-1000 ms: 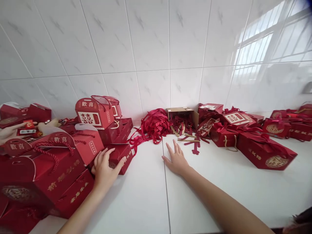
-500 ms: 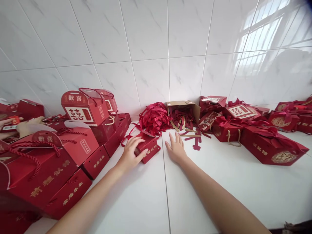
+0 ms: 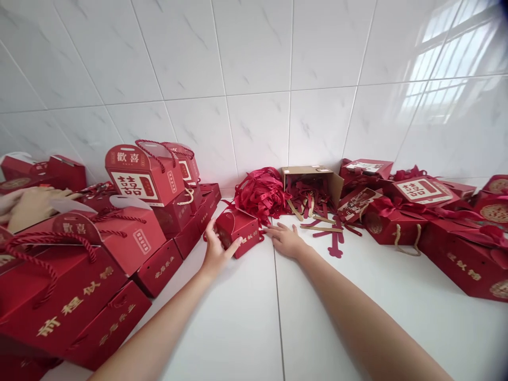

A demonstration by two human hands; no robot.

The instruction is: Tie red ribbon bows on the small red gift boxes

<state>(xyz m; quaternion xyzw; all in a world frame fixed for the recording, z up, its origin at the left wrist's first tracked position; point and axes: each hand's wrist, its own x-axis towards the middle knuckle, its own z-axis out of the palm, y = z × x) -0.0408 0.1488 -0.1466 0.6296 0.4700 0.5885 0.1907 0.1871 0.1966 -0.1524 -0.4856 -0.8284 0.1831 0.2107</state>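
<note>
A small red gift box (image 3: 238, 233) with gold lettering stands on the white tiled floor, close to a heap of red ribbons (image 3: 260, 193). My left hand (image 3: 215, 253) grips the box from its left and front side. Just to the right of the box my right hand (image 3: 284, 239) lies flat on the floor with fingers stretched out, fingertips near the box's right edge and holding nothing.
Stacked red gift boxes with rope handles (image 3: 99, 238) fill the left side. More red boxes (image 3: 436, 227) sit at the right. An open cardboard box (image 3: 313, 182) of red and gold strips lies by the tiled wall. Another person's hand (image 3: 32, 206) shows at far left.
My left hand took a small red box from the left stack, slid it right toward the ribbons and turned it upright. My right hand moved toward it, staying flat.
</note>
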